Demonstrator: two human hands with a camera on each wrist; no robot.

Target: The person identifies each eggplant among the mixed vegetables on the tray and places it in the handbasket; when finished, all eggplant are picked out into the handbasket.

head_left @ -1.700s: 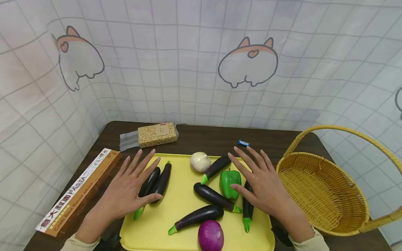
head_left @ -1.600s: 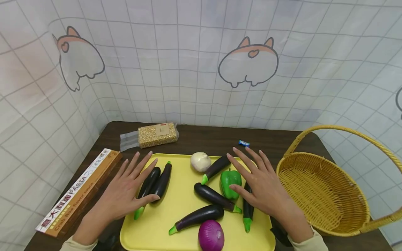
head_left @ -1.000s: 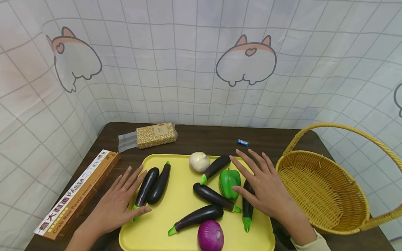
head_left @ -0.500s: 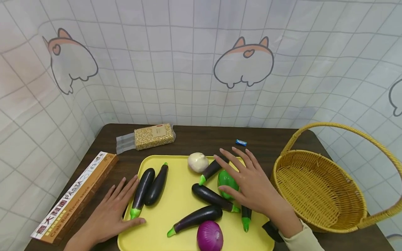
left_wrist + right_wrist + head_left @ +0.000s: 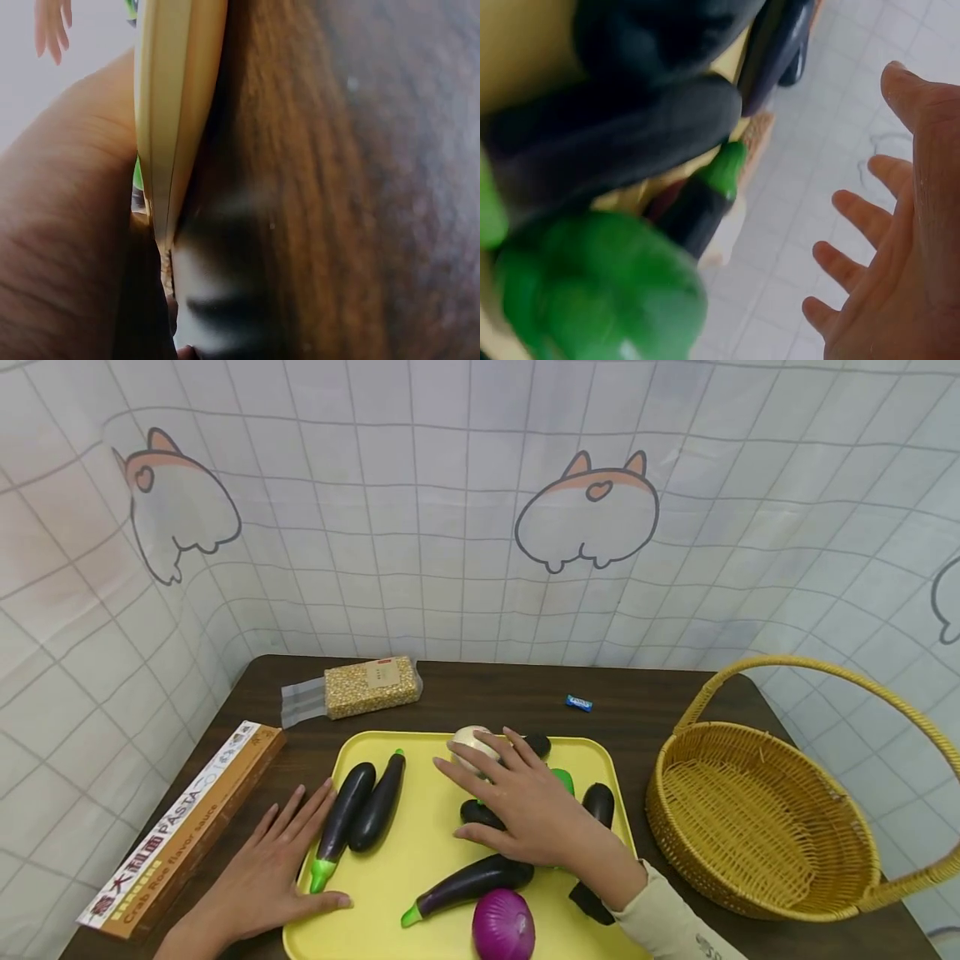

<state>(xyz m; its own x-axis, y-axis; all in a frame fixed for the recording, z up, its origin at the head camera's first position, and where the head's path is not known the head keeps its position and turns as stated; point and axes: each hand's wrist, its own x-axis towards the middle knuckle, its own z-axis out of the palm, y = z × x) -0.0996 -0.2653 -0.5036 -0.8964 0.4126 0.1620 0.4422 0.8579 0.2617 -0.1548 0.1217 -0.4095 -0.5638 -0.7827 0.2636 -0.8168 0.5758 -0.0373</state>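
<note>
My left hand (image 5: 277, 868) lies at the left rim of the yellow tray (image 5: 420, 793), fingers straight, beside two eggplants (image 5: 345, 810). With fingers spread, my right hand (image 5: 536, 814) hovers over the tray's right half and holds nothing. It partly covers a white onion (image 5: 467, 740), a green bell pepper (image 5: 562, 779) and several eggplants. In the right wrist view the bell pepper (image 5: 600, 285) and eggplants (image 5: 615, 135) stand apart from the open palm. Nearer the front lie another eggplant (image 5: 472, 881) and a purple onion (image 5: 504, 925).
A yellow wicker basket (image 5: 840, 868) with a tall handle stands to the right. Left of the tray is a pasta box (image 5: 183, 831). A bag of corn kernels (image 5: 371, 687) and a small blue packet (image 5: 579, 702) lie behind the tray on the dark table.
My left hand has drawn back and left from above the two eggplants to the tray's rim. My right hand has moved left from the right-hand eggplant toward the white onion.
</note>
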